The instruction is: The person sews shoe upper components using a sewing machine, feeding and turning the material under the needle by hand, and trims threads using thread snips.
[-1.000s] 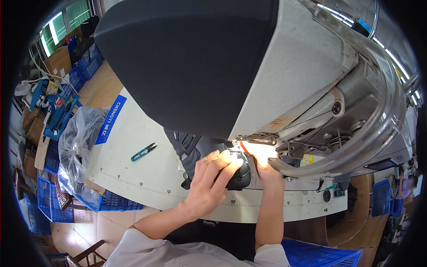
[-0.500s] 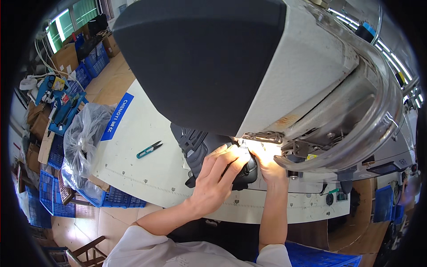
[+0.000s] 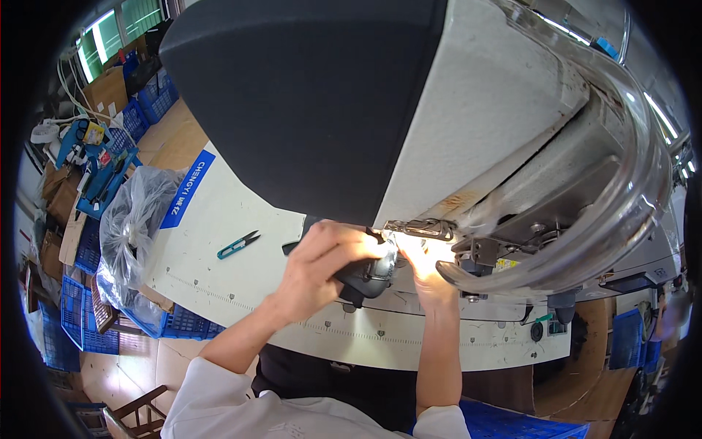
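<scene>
A black padded piece (image 3: 363,284) with a shiny rolled edge lies under the head of a sewing machine (image 3: 307,110), in bright lamp light. My left hand (image 3: 311,267) grips it from the left, thumb and fingers bent over its upper part. On the other side, my right hand (image 3: 430,267) has its fingertips closed at the piece's right edge, beside the needle area; glare washes out their tips. The machine's dark cover and a clear curved guard (image 3: 647,197) hang over the work, and the needle itself cannot be made out.
Thread snips (image 3: 238,245) with teal handles lie on the white table (image 3: 219,274) to the left. A clear plastic bag (image 3: 131,227) rests on blue crates (image 3: 91,314) beyond the table's left edge. A wooden stool (image 3: 139,417) stands at lower left.
The black piece has turned and shifted left, hiding its ribbed part. My left hand has moved left and turned with it; my right hand has shifted slightly left. The whole view has moved a little.
</scene>
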`<state>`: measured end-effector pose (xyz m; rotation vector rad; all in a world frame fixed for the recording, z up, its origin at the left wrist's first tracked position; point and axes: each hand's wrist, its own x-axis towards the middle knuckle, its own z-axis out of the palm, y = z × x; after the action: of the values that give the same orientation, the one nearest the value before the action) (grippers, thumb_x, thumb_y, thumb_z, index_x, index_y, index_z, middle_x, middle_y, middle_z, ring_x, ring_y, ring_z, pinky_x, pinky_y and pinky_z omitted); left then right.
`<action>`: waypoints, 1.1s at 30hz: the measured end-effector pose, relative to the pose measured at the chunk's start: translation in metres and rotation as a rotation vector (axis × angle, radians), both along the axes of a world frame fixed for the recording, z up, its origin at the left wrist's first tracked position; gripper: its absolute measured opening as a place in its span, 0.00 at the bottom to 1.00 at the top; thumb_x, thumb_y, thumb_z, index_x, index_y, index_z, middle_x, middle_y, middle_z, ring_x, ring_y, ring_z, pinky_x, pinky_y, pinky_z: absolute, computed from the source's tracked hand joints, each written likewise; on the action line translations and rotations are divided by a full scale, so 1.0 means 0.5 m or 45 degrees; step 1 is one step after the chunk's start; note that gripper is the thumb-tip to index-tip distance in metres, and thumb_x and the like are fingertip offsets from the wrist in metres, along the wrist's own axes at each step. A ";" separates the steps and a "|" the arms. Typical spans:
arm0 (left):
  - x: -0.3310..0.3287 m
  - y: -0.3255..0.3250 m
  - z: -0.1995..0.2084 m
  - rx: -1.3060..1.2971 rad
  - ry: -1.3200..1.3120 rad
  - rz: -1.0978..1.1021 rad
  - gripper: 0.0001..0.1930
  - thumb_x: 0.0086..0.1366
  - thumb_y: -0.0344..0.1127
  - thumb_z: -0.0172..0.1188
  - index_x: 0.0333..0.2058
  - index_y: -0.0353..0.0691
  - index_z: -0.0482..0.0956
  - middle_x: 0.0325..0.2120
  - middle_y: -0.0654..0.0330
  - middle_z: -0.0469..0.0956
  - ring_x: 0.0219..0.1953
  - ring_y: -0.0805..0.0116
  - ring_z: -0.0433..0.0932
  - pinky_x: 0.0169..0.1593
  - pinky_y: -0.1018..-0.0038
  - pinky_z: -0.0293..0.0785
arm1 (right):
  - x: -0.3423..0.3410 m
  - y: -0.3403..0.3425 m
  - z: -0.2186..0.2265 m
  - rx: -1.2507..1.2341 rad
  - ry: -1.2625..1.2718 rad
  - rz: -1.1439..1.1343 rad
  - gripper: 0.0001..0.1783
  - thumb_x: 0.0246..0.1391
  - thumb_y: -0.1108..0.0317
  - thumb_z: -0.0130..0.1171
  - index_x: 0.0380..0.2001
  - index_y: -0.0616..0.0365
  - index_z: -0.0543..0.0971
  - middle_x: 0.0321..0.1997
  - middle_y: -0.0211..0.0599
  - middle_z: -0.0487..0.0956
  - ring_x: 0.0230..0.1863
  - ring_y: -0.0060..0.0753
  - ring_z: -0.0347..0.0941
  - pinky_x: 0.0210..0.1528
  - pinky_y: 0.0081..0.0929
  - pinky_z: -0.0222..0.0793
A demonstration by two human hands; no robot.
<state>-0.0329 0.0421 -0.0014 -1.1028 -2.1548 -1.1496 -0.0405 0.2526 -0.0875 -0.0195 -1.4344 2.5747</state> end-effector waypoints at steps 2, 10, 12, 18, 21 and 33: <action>-0.030 -0.006 -0.012 0.147 -0.177 -0.078 0.26 0.36 0.13 0.58 0.38 0.43 0.81 0.41 0.63 0.79 0.44 0.62 0.75 0.50 0.69 0.71 | 0.001 -0.005 -0.004 0.008 0.014 -0.006 0.08 0.52 0.72 0.62 0.35 0.63 0.78 0.34 0.31 0.78 0.35 0.20 0.72 0.40 0.22 0.69; -0.083 -0.018 -0.027 0.215 -0.356 -0.190 0.24 0.35 0.11 0.57 0.33 0.41 0.83 0.35 0.61 0.83 0.40 0.63 0.80 0.45 0.74 0.75 | 0.039 -0.061 0.087 0.322 -0.075 -0.244 0.04 0.49 0.78 0.59 0.30 0.65 0.76 0.30 0.32 0.76 0.31 0.21 0.70 0.36 0.21 0.67; -0.087 -0.017 -0.018 0.311 -0.454 -0.276 0.23 0.36 0.10 0.55 0.32 0.39 0.83 0.34 0.59 0.83 0.38 0.65 0.81 0.45 0.75 0.75 | 0.038 -0.064 0.088 0.363 -0.168 -0.251 0.04 0.49 0.78 0.58 0.30 0.65 0.76 0.31 0.33 0.76 0.31 0.21 0.70 0.36 0.21 0.66; -0.093 -0.009 -0.022 0.324 -0.487 -0.294 0.22 0.37 0.10 0.55 0.33 0.38 0.83 0.35 0.59 0.83 0.41 0.65 0.82 0.47 0.75 0.75 | 0.031 -0.042 0.079 0.443 0.154 -0.157 0.08 0.51 0.79 0.57 0.35 0.63 0.72 0.29 0.28 0.71 0.30 0.17 0.66 0.33 0.17 0.63; -0.086 -0.007 -0.030 0.356 -0.466 -0.272 0.22 0.38 0.10 0.56 0.33 0.39 0.83 0.35 0.60 0.83 0.40 0.65 0.81 0.47 0.75 0.74 | 0.040 -0.059 0.100 0.418 0.161 -0.010 0.06 0.52 0.77 0.57 0.34 0.62 0.71 0.30 0.28 0.71 0.28 0.16 0.65 0.30 0.16 0.62; -0.069 0.004 -0.051 0.211 -0.378 -0.001 0.23 0.39 0.12 0.59 0.34 0.43 0.83 0.36 0.63 0.83 0.41 0.67 0.79 0.47 0.75 0.73 | 0.013 -0.029 0.011 0.208 0.224 -0.094 0.07 0.51 0.73 0.58 0.23 0.60 0.72 0.22 0.24 0.69 0.23 0.15 0.60 0.25 0.17 0.55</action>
<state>-0.0671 0.0444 -0.0268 -0.9071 -2.2230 -1.5447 -0.0341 0.2383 -0.0818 0.1698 -1.5402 2.3287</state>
